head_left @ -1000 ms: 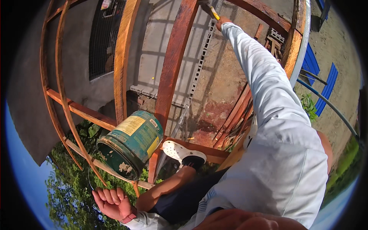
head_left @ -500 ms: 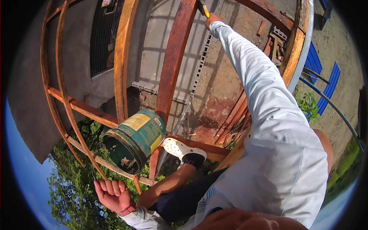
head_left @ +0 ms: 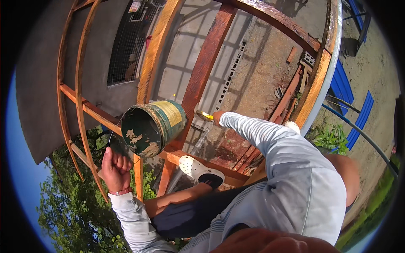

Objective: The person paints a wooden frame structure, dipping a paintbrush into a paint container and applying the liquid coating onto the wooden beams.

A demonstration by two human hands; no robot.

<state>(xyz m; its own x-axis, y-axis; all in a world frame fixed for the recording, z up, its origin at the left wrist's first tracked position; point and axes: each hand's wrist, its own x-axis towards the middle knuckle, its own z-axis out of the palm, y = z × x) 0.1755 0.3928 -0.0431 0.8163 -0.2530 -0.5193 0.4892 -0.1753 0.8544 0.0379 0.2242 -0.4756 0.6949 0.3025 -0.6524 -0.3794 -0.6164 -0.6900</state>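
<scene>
My left hand is closed on the thin wire handle of a green bucket. The bucket hangs tilted with its mouth toward me, and tan flaking residue coats its inside. In my right hand is a paintbrush with a yellow handle. Its head points left, close to the edge of a reddish-brown wooden beam; whether the bristles touch the wood I cannot tell. The lower end of that beam passes behind the bucket.
A white clog on my foot rests on a wooden crosspiece. More timbers form an open frame high above the ground. Below lie a concrete slab and stacked boards. Blue metal sheets lie at the right, tree foliage at lower left.
My right hand with the paintbrush has come down and nearer along the beam, its arm now bent. My left hand and the bucket have risen, and the bucket's mouth now faces me more.
</scene>
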